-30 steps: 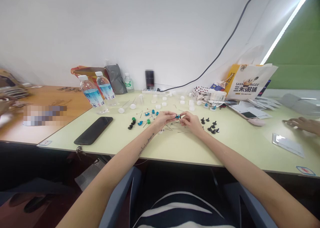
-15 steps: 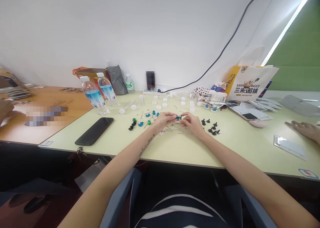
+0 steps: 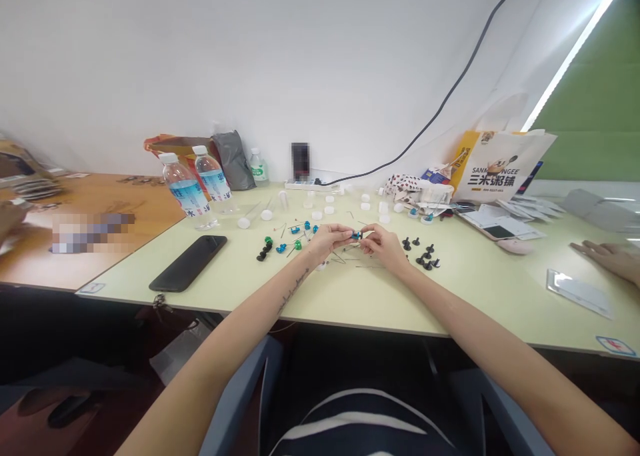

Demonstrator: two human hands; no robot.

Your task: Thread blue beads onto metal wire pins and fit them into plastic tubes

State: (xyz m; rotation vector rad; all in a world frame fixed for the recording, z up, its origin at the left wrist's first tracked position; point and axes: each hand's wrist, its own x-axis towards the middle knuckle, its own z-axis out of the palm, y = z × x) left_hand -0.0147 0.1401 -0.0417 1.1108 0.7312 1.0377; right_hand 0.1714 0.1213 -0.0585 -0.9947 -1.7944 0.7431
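My left hand is closed on a small blue piece above the table. From the right, my right hand pinches the other end of that piece, where a dark part shows. Several blue pieces and green pieces lie left of my hands, beside black pieces. More black pieces stand or lie to the right. Thin metal rods are scattered under and around my hands.
A black phone and two water bottles are at the left. Clear tubes with white caps lie behind my hands. A paper bag stands back right. Another person's hand rests at the far right.
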